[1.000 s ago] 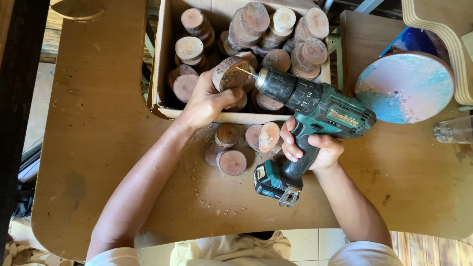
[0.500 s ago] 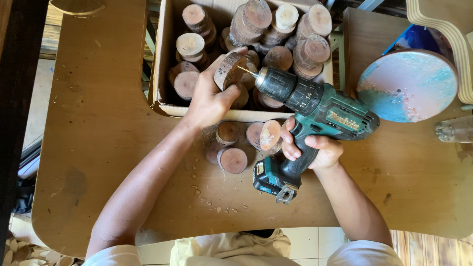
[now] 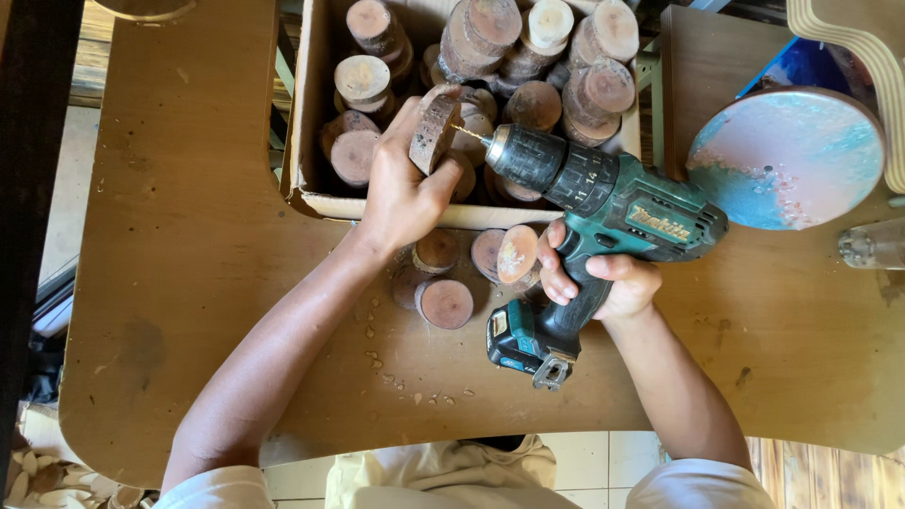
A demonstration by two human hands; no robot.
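My left hand grips a round wood slice on edge, above the front wall of a cardboard box. My right hand is wrapped around the handle of a teal and black cordless drill. The drill's bit touches the flat face of the held slice. Several loose wood slices lie on the brown table just below both hands.
The cardboard box holds several bark-edged log slices. A round blue-and-pink painted disc rests at the right, with a curved plywood piece above it and a clear object at the right edge. Wood chips dot the table.
The wood slice and drill have stayed together; both hands have shifted only slightly, and the view has drifted a little.
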